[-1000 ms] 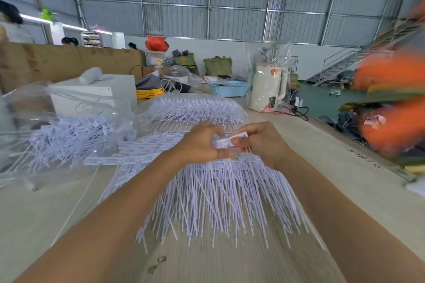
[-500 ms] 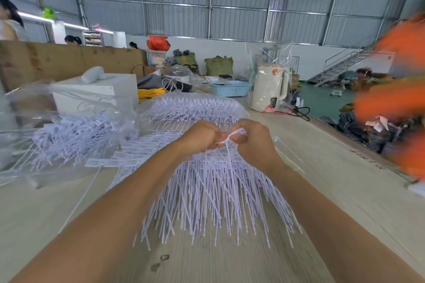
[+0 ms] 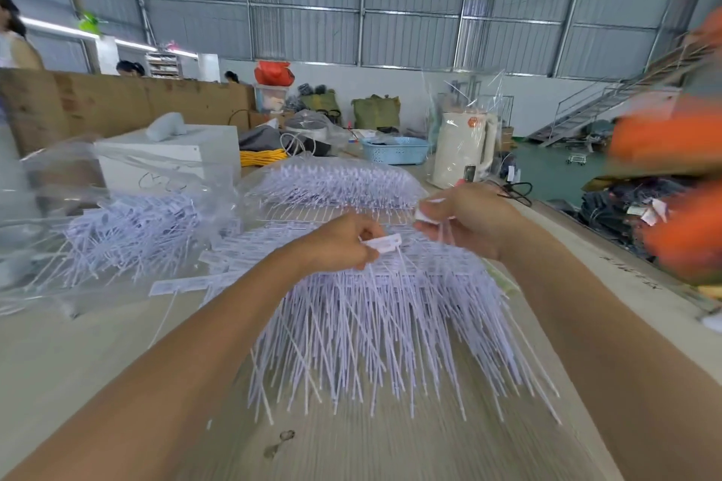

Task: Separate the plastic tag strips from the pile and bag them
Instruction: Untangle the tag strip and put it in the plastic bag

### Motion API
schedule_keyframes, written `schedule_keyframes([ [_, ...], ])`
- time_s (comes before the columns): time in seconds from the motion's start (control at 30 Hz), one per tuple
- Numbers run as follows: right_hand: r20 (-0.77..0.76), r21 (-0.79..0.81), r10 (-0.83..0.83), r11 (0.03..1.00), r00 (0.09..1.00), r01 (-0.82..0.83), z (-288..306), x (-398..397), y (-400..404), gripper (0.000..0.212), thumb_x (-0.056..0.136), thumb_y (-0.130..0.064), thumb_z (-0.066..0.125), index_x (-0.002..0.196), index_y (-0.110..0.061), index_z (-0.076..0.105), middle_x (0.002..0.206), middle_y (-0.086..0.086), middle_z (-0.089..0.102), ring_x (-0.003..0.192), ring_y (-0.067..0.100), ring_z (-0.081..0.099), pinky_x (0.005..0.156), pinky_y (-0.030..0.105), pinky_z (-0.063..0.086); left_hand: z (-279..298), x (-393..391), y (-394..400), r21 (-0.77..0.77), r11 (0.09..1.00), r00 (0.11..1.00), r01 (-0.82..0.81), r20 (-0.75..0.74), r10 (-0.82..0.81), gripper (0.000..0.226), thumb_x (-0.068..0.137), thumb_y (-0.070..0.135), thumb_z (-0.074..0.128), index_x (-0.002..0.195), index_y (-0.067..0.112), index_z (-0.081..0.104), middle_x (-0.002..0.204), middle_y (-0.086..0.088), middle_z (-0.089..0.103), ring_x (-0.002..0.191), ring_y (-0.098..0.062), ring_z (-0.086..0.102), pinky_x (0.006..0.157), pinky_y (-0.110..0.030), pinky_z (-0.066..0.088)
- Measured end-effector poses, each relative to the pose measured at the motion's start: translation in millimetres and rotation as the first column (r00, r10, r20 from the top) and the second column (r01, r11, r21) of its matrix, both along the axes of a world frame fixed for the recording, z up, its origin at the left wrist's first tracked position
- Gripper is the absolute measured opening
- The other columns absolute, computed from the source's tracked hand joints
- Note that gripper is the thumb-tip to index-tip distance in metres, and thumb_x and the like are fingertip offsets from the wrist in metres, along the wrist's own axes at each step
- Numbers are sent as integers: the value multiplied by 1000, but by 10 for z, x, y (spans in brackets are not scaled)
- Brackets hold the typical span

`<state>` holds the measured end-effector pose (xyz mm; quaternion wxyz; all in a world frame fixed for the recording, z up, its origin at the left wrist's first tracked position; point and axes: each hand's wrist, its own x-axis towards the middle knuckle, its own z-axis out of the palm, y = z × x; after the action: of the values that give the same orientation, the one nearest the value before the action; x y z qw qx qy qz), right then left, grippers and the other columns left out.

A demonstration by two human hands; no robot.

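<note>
**Hands working at the pile of tag strips**

The left hand [image 3: 340,246] is pinching the flat white head of one tag strip [image 3: 385,243] just above the pile [image 3: 375,324], which is lying fanned out on the table [image 3: 70,355]. The right hand [image 3: 469,219], apart from the left and slightly higher, is gripping the heads of a few more strips, their tails hanging down. A clear bag [image 3: 117,223] holding strips is lying at the left.

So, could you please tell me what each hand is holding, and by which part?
The left hand pinches one tag strip by its flat label end; the right hand pinches another tag by its label end.
</note>
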<state>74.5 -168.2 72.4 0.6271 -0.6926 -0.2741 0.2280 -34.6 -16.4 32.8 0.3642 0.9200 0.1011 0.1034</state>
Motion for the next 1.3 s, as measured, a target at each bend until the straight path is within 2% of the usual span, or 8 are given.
schedule_keyframes([
  [0.1, 147, -224, 80, 974, 986, -46, -89, -188, 130, 10, 88, -5, 60, 87, 5, 61, 83, 16, 62, 75, 26, 59, 67, 37, 54, -43, 25, -15, -40, 999, 994, -12, 110, 17, 25, 87, 3, 62, 99, 16, 44, 95, 4, 46, 60, -12, 55, 64, -29, 47],
  [0.23, 228, -94, 21, 996, 973, 0, -251, -312, 267, 14, 84, 8, 57, 72, 2, 58, 70, 18, 58, 48, 13, 59, 45, 19, 48, -15, -8, 0, -39, 999, 979, -20, 201, 27, 39, 81, 15, 72, 104, 18, 40, 98, 1, 46, 71, -12, 52, 51, -17, 42],
  [0.4, 235, 15, 8, 1000, 972, -12, -315, -267, 286, 17, 86, 10, 56, 75, -4, 54, 74, 19, 58, 57, 24, 56, 55, 26, 52, 1, -74, 125, 68, 996, 998, -60, 27, 58, 20, 88, 32, 64, 76, 16, 61, 66, 4, 61, 59, -14, 57, 60, -26, 46],
  [0.7, 434, -25, 59, 998, 899, -53, -369, -277, 255, 5, 86, 5, 59, 82, 5, 63, 59, 10, 56, 47, 11, 50, 49, 22, 41, -7, -109, 38, -66, 993, 981, -94, 162, 103, 39, 95, 25, 54, 57, 15, 57, 51, 0, 49, 46, -13, 37, 50, -23, 29],
  [0.9, 827, -7, -63, 993, 559, 121, -465, -226, 235, 9, 84, 8, 56, 81, 1, 61, 75, 3, 52, 65, 13, 48, 57, 21, 36, 88, -106, 48, -313, 945, 991, -97, 56, 120, 46, 90, 17, 59, 45, 20, 51, 38, 10, 44, 34, -5, 32, 40, -18, 20],
  [0.97, 740, 83, -215, 969, 637, 232, -465, -69, 136, 10, 88, 1, 53, 85, -2, 62, 72, 2, 55, 62, 12, 50, 50, 17, 40, 85, -150, 78, -304, 948, 994, -92, 36, 108, 48, 92, 17, 58, 44, 19, 54, 37, 10, 47, 36, -4, 38, 39, -15, 25],
  [1.07, 239, 214, -321, 938, 916, 273, -383, 121, -11, 6, 90, -1, 56, 90, 1, 61, 63, 7, 54, 52, 12, 48, 41, 14, 40, 63, -201, 106, -245, 969, 999, -43, 21, 50, 21, 93, 5, 53, 81, -3, 67, 50, 12, 60, 51, -4, 50, 49, -14, 38],
  [1.3, -97, 150, -71, 985, 993, 85, -200, 66, -6, 11, 90, 3, 55, 80, -1, 56, 55, 7, 57, 52, 14, 54, 39, 16, 42, -37, -164, 141, 9, 996, 996, -86, -3, 86, 9, 89, 13, 60, 84, 19, 56, 78, -3, 64, 67, -15, 60, 65, -29, 41],
])
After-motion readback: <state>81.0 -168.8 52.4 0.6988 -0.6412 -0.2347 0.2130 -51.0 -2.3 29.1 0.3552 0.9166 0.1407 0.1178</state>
